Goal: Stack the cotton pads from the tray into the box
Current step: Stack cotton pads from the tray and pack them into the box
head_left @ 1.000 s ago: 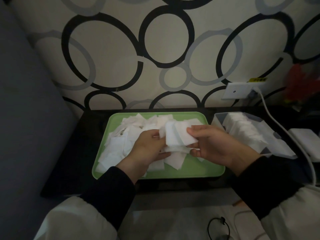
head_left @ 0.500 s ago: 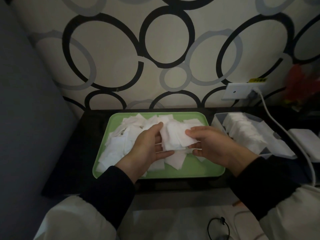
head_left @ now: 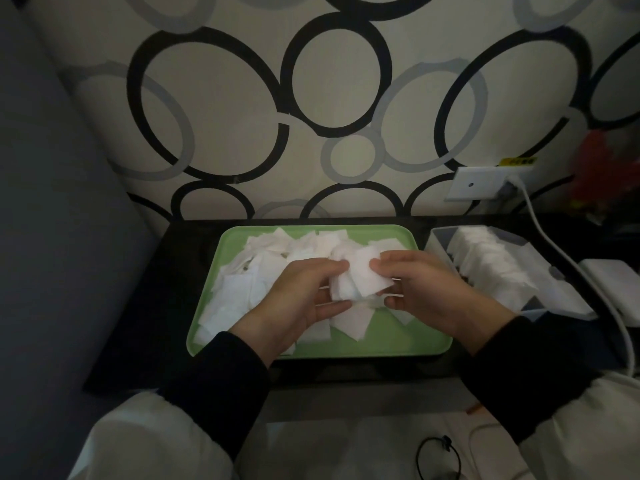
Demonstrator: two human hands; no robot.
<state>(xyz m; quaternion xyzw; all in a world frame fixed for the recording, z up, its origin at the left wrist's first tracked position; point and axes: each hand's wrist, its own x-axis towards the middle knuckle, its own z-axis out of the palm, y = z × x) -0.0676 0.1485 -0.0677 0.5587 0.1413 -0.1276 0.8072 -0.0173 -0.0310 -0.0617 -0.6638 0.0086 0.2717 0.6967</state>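
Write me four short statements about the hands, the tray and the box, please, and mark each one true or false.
1. The left hand and the right hand together hold a bunch of cotton pads over the green tray. True.
2. The box already holds a row of pads. True.
3. The box stands left of the tray. False: it stands to the tray's right.
4. The tray holds no loose pads. False: many loose pads lie in it.
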